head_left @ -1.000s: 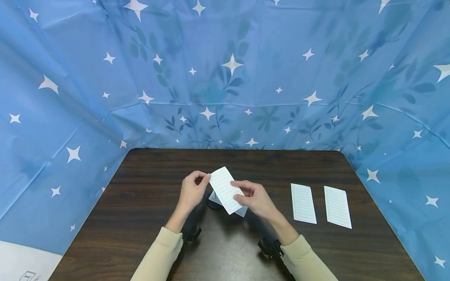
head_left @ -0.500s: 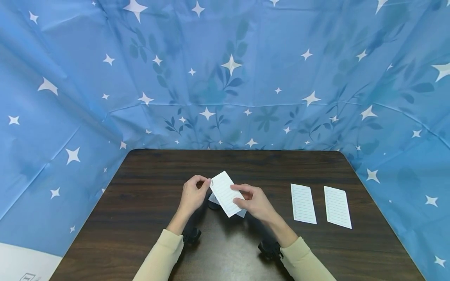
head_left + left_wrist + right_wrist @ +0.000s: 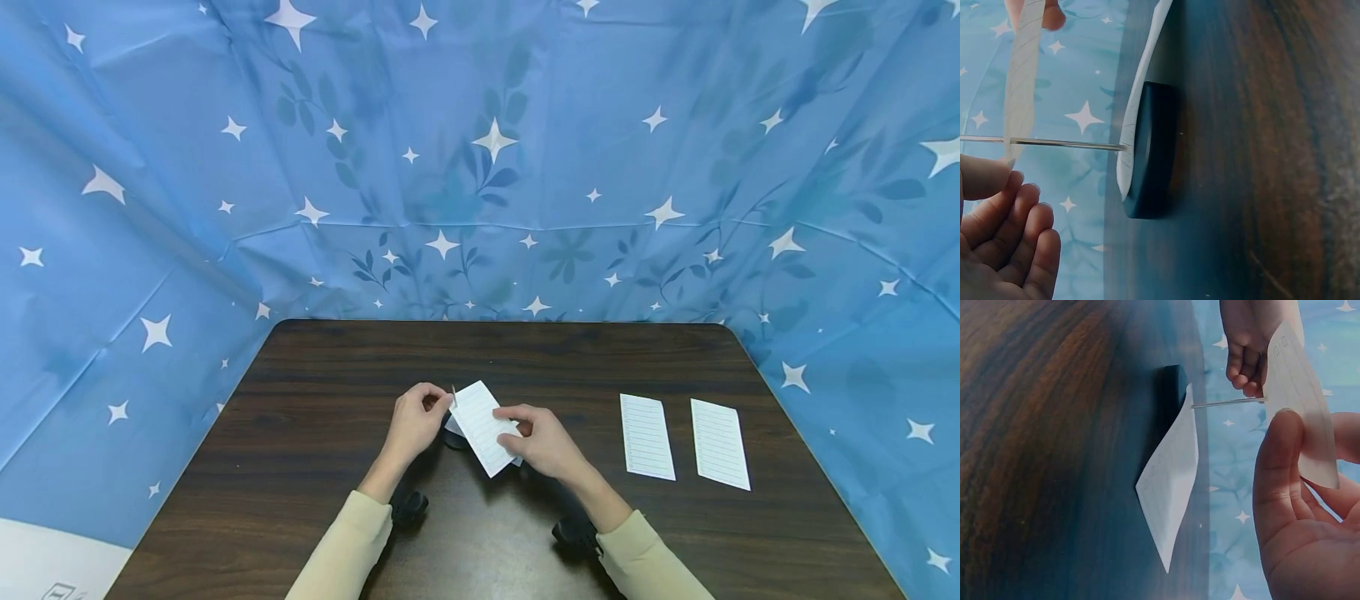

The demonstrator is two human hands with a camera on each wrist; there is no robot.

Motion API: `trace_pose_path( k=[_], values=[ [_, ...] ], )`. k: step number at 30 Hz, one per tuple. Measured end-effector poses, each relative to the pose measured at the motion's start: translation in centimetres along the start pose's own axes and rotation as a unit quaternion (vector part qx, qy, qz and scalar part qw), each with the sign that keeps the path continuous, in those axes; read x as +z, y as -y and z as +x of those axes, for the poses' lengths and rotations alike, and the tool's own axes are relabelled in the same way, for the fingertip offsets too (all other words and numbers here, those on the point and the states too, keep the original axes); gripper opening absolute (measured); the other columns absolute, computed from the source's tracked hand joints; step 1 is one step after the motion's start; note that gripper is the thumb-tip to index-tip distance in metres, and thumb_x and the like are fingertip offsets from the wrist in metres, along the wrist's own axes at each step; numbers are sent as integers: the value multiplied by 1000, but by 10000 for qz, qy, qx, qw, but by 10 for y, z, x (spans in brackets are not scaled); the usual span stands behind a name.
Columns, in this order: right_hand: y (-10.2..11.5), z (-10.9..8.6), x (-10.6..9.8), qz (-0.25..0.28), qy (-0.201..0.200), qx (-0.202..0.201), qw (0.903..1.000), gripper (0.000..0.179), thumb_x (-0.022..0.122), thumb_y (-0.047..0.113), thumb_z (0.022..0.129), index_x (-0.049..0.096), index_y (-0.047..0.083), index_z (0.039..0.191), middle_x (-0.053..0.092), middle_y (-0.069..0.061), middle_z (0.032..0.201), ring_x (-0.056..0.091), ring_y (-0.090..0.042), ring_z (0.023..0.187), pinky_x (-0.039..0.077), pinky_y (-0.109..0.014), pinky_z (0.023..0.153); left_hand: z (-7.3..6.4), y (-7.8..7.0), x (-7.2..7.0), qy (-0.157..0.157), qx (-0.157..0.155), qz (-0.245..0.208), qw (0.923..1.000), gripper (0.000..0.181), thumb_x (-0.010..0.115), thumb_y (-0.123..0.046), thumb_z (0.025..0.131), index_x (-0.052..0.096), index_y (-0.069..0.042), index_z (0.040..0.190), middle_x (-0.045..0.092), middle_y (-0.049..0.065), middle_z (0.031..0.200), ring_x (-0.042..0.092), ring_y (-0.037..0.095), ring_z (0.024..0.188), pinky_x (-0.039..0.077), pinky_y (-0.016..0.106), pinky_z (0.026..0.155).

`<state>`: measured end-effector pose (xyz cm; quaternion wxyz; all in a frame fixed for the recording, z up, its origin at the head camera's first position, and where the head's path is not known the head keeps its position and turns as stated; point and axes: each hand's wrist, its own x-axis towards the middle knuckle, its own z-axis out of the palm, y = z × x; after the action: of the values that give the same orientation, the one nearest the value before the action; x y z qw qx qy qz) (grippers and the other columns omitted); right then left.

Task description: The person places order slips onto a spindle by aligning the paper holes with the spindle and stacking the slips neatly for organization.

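A: What's nearest?

B: Pale sleeves (image 3: 345,537), then small black wrist units (image 3: 410,508), one per arm. Low in the L corner there's a printed white surface (image 3: 60,554), past the edge of the table (image 3: 487,533).

A: And the hands?

B: L hand (image 3: 414,421): thumb + index tog., pinching the L corner of the upper card (image 3: 477,425). R hand (image 3: 546,442): clamped on the same card's R side, thumb on one face, fingers behind, per the R wrist view.

A: Where's that card exactly?

B: Held up mid-table, tilted, clear of the tabletop. Lined paper, slightly bowed. A thin metal spike (image 3: 1066,144) goes thru it near the L hand's pinch; tip shows above it in the head view.

A: What's under?

B: Lower card (image 3: 1169,475), on the same spike, down at its foot & touching a black base (image 3: 1157,156). Most of it juts out past the base, bent. Clear gap btwn the 2 cards. Base sits on the dark wood-grain table.

A: Off to the R?

B: Two more lined cards, flat, side by side, not touching: inner card (image 3: 647,436), outer card (image 3: 720,443).

A: Farthest?

B: Blue curtain (image 3: 495,83) w/ white stars & leaf prints, behind the table & round both sides.
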<state>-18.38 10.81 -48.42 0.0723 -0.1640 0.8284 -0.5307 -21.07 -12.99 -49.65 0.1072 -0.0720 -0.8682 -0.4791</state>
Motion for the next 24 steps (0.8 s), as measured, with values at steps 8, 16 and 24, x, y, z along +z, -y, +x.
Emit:
trace_pose_path(
  k=[8,16,24],
  values=[
    [-6,0,5,-254,107,86,9996,34,72,3,89,70,0,123,68,-14,114,60,-14,73,46,-26,55,-1,10,5,226,-66,254,9994,10,71,-14,96,71,-9,88,61,0,81,53,14,72,46,32,68],
    [-11,0,8,-561,37,104,9984,32,73,2,88,72,1,120,68,-15,119,62,-16,75,48,-27,57,-2,12,8,401,-110,529,9977,13,70,-13,96,70,-9,84,57,0,80,51,14,72,44,33,67],
    [-15,0,9,-765,191,189,9967,33,74,3,88,72,2,121,67,-13,115,55,-13,69,45,-26,54,-4,17,12,558,-240,752,9953,13,69,-15,96,70,-11,84,57,-1,83,51,15,74,45,34,70]
  ],
)
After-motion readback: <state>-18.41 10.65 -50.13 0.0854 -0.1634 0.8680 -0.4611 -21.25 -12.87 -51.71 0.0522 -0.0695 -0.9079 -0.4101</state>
